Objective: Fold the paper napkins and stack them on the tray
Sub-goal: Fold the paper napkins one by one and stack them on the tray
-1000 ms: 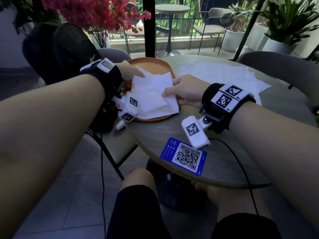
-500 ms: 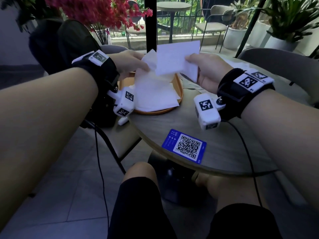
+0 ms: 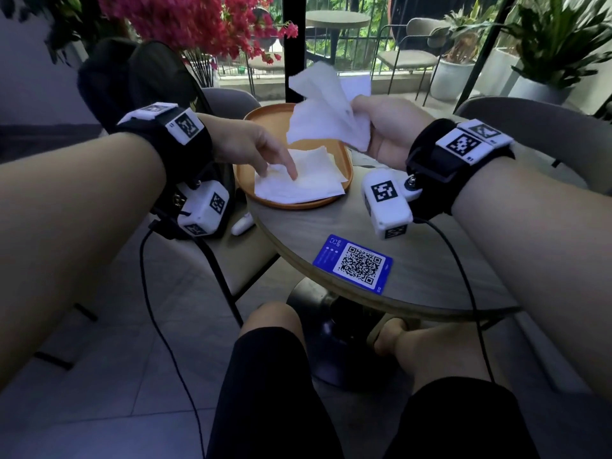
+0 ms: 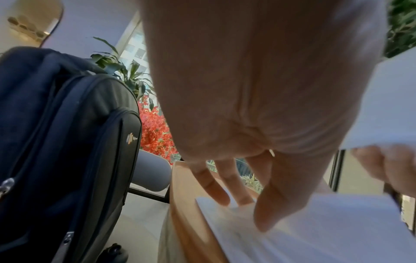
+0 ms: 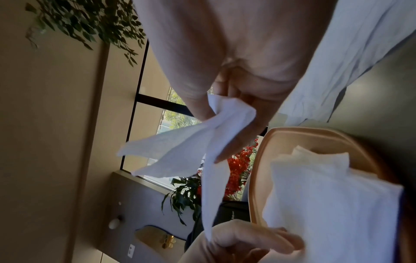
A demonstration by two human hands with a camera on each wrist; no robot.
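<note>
Head view: the left hand [image 3: 246,149] reaches palm-down over the oval orange tray [image 3: 251,173], straight fingers pressing the stack of folded napkins [image 3: 308,180] lying on it. The right hand [image 3: 387,127] is raised above the tray's far-right rim, thumb and fingers pinching a limp, creased white napkin [image 3: 323,111]. Its fingertips are hidden behind the paper.

Blue card [image 3: 353,264] on table [image 3: 430,260]: large QR code on a white panel, with small white print beside it too small to read. Wrist bands and camera housings: black-and-white square marker tags, tiny characters beside them illegible. Backpack [image 4: 67,142]: small orange logo of vertical bars, no legible words.
</note>
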